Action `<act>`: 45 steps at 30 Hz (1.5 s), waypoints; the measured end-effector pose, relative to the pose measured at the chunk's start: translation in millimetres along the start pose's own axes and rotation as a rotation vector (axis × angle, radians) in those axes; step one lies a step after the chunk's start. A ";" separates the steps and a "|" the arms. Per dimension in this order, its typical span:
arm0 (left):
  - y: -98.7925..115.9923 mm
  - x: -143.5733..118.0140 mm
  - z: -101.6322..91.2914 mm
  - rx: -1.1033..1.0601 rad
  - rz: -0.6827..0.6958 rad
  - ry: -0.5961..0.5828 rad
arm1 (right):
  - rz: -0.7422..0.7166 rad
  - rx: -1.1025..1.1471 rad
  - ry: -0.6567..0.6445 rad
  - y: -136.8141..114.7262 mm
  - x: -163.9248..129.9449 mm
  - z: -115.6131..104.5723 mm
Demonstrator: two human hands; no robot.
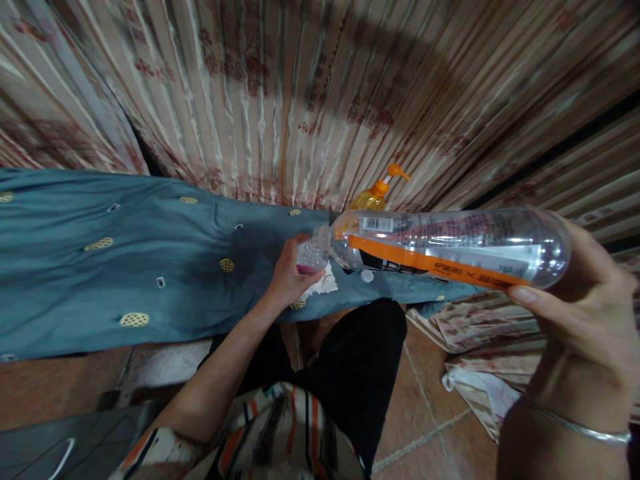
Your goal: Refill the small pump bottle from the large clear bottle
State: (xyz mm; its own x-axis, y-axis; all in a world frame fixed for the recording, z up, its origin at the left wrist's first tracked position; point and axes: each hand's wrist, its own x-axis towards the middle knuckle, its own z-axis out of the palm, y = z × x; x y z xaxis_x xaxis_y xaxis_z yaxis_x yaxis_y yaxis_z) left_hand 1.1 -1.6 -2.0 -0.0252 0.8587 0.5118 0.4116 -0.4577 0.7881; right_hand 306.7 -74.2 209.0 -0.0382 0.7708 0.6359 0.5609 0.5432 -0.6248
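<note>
My right hand (585, 293) grips the base of a large clear plastic bottle (450, 247) with an orange and black label. The bottle lies nearly level, its neck pointing left. My left hand (287, 273) is closed around a small clear bottle (311, 257) with some pink on its lower part. The two mouths meet or nearly meet; whether they touch I cannot tell. A crumpled white tissue (325, 281) lies on the cloth just below the small bottle. Near it rests a small white round piece (367, 275), perhaps a cap.
A blue-green cloth with pineapple prints (190, 267) covers the narrow surface before me. Behind the large bottle stands a yellow pump bottle (373, 197) with an orange top. Pleated patterned curtains (300, 100) hang close behind and to the right. Tiled floor (415, 393) shows below.
</note>
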 end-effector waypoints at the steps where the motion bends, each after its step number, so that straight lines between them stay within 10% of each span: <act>1: -0.4 -0.2 0.1 0.001 0.001 0.002 | -0.003 -0.003 -0.005 -0.2 0.9 0.0; 45: -2.1 -0.9 0.2 -0.002 -0.012 -0.014 | -0.082 -0.060 -0.143 -21.7 19.1 0.5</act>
State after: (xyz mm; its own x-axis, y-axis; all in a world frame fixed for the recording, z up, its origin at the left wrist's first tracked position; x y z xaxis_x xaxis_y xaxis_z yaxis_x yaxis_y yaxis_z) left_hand 0.5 -1.4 -4.2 -0.0173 0.8674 0.4973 0.4096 -0.4475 0.7949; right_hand 293.4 -71.1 234.5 -0.2008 0.7663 0.6104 0.5994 0.5889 -0.5421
